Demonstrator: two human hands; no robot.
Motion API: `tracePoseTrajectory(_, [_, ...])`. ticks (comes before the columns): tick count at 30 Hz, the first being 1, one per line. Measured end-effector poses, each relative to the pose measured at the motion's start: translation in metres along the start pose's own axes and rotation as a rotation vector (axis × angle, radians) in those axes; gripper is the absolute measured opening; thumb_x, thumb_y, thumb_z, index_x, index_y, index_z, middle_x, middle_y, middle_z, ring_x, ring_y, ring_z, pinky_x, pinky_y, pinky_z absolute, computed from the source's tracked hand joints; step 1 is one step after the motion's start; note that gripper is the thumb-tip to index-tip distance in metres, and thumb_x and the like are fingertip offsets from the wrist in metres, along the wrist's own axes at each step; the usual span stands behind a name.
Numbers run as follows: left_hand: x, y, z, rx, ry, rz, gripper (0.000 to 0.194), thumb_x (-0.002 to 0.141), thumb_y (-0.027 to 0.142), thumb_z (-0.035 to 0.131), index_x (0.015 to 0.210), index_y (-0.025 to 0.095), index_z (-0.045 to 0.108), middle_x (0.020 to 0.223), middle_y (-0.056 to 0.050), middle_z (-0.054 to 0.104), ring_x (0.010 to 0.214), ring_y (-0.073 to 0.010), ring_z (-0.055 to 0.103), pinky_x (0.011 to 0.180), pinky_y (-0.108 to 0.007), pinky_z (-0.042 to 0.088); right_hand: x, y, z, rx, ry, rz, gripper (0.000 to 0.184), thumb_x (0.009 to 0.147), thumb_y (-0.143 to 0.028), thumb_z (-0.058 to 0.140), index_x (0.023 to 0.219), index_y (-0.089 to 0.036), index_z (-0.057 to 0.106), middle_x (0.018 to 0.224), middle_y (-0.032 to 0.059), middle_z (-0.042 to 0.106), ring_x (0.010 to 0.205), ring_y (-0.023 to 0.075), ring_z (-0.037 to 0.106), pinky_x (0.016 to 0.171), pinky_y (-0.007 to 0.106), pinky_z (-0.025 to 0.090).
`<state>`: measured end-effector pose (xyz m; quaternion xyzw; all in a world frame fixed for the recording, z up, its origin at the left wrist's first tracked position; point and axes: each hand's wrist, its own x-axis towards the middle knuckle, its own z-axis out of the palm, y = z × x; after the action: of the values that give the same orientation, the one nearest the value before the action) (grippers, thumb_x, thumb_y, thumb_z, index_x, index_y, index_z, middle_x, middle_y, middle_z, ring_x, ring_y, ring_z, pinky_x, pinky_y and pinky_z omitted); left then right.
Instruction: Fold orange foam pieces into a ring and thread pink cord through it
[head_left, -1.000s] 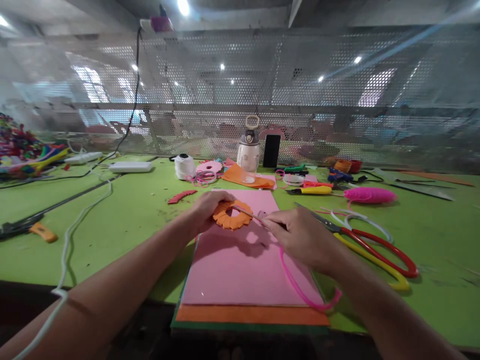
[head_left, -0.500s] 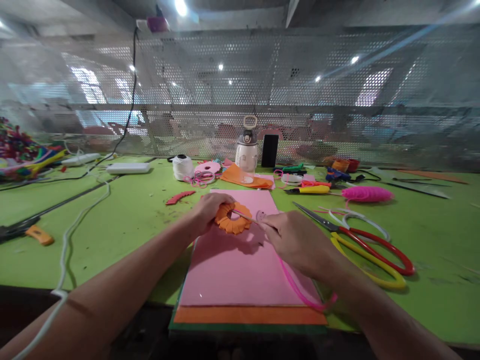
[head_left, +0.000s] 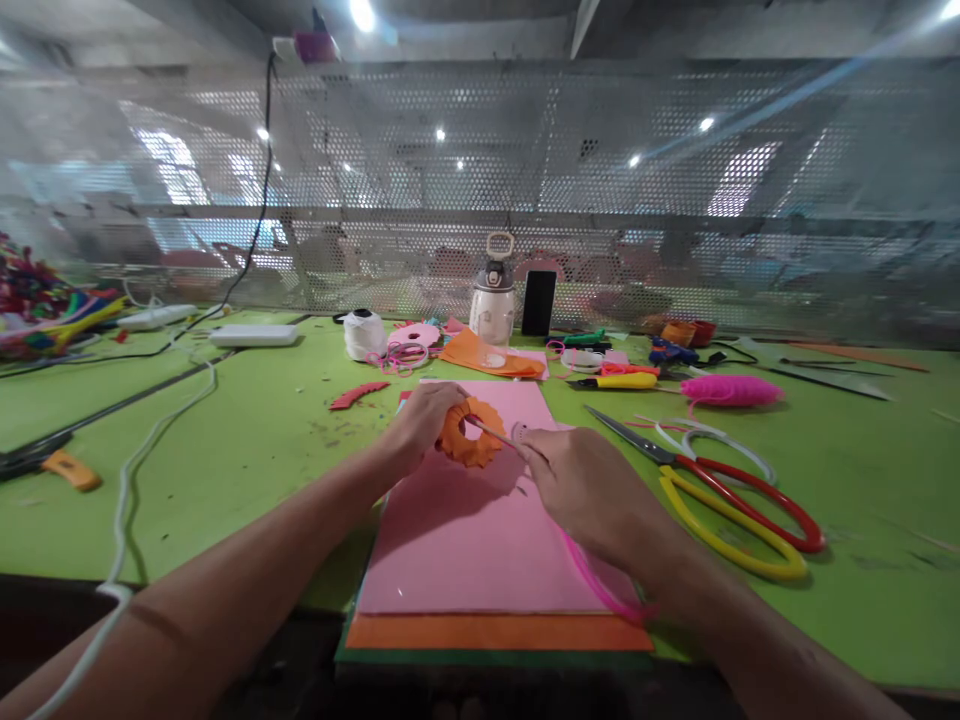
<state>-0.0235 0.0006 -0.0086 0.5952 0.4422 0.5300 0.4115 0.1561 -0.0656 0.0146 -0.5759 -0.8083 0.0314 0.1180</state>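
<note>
My left hand (head_left: 424,425) is closed on the left edge of an orange ring with a scalloped rim (head_left: 489,448), held tilted above a pink foam-like sheet (head_left: 465,560). A thin, light-coloured stick (head_left: 501,436) is pinched in my right hand (head_left: 589,485), its far end at the ring's centre hole. From under my right hand a bright pink strand (head_left: 589,580) curves down over the sheet's right side. Orange and green sheets lie beneath the pink one. My left fingertips are partly hidden behind the ring.
Large scissors with red and yellow handles (head_left: 739,510) lie at right, near a bright pink yarn bundle (head_left: 731,391) and a yellow-handled cutter (head_left: 626,381). Behind stand a bottle (head_left: 493,312), a phone (head_left: 538,303) and a white thread spool (head_left: 365,336). A white cable (head_left: 127,490) crosses at left.
The orange ring has moved slightly right and turned, showing its centre hole more openly. The stick stays at the hole, and my right hand has shifted slightly lower.
</note>
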Motion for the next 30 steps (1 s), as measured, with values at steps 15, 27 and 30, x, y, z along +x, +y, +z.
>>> tracePoseTrajectory(15, [-0.005, 0.007, 0.002, -0.117, -0.108, -0.134, 0.016, 0.076, 0.026, 0.053, 0.071, 0.013, 0.060, 0.068, -0.006, 0.062, 0.060, -0.0156, 0.058, 0.054, -0.025, 0.046, 0.008, 0.005, 0.011, 0.385, 0.076, 0.034, 0.036, 0.094, -0.026, 0.042, 0.061, -0.018, 0.053, 0.059, 0.0017, 0.056, 0.054, 0.0122, 0.043, 0.054, 0.026, 0.027])
tracePoseTrajectory(27, [-0.009, 0.011, 0.006, -0.311, -0.047, -0.140, 0.009, 0.077, 0.021, 0.056, 0.075, 0.013, 0.059, 0.070, -0.004, 0.064, 0.060, -0.0127, 0.058, 0.054, -0.023, 0.046, 0.012, 0.002, 0.019, 0.954, -0.011, 0.128, 0.028, 0.087, -0.036, 0.049, 0.071, -0.016, 0.058, 0.051, -0.0061, 0.036, 0.047, 0.0085, 0.031, 0.048, 0.024, 0.031])
tracePoseTrajectory(30, [-0.007, 0.011, 0.005, -0.454, -0.053, -0.137, 0.006, 0.076, 0.019, 0.059, 0.078, 0.014, 0.059, 0.074, -0.003, 0.064, 0.067, -0.0126, 0.061, 0.059, -0.022, 0.047, 0.012, 0.000, 0.022, 1.135, -0.037, 0.146, 0.028, 0.086, -0.040, 0.051, 0.075, -0.016, 0.058, 0.047, -0.0093, 0.030, 0.042, 0.0066, 0.026, 0.042, 0.021, 0.024])
